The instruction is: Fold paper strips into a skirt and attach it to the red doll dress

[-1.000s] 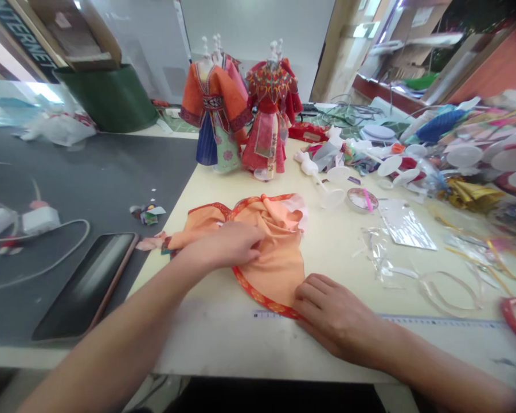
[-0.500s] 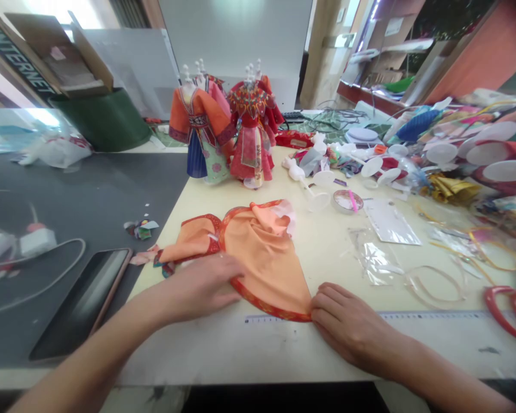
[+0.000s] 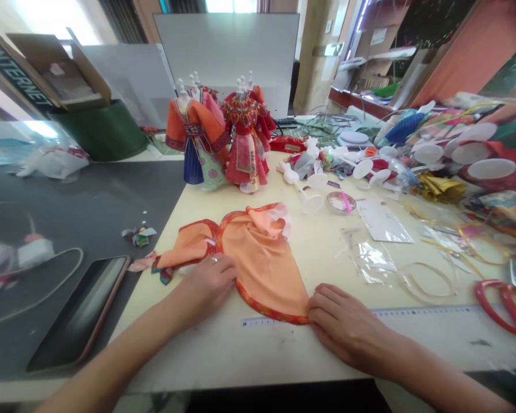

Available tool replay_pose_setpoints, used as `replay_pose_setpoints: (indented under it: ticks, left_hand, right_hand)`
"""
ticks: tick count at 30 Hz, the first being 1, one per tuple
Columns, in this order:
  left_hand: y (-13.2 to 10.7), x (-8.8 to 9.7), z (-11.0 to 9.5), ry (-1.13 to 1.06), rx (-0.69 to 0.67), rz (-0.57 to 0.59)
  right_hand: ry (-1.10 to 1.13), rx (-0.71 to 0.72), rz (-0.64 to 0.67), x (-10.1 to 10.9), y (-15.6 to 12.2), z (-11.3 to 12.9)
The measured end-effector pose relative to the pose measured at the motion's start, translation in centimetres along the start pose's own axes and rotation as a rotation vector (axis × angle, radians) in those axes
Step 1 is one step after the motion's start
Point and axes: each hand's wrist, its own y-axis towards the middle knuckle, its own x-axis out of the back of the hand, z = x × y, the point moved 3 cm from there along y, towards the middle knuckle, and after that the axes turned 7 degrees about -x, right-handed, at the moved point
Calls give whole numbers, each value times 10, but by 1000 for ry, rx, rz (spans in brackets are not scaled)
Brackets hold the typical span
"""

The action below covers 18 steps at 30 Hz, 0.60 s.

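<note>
Orange garment partly hidden under left hand

Cream tabletop gives a lane between the orange doll garment and the clear plastic bag, right of the right hand. Farther back, a white doll stand and the dressed mannequins block the way.

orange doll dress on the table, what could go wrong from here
The left hand is pressing the orange doll dress near its gathered folds, so creases could set or the cloth could shift. The sleeve end seems to hang past the table edge, so it might slip off. The right hand pins the red-trimmed hem beside the ruler, which could drag the curve out of shape.
</note>
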Motion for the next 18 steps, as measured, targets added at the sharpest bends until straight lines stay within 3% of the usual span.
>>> replay_pose_setpoints:
  ticks: [4, 7, 11, 14, 16, 18]
  left_hand:
    - [-10, 11, -15, 16, 105, -145]
    - [-11, 13, -45, -188, 116, -184]
    - [-3, 6, -74, -412, 86, -154]
    - [-4, 7, -70, -525, 139, -166]
    - [-10, 10, -61, -591, 198, -155]
    - [-18, 12, -53, -639, 256, -142]
  right_hand:
    - [221, -114, -25, 10, 2, 11]
    - [410, -187, -30, 19, 9, 29]
    - [537, -43, -51, 34, 29, 49]
    - [438, -33, -171, 49, 53, 31]
    - [198, -166, -283, 58, 74, 4]
    - [-106, -383, -231, 59, 98, -26]
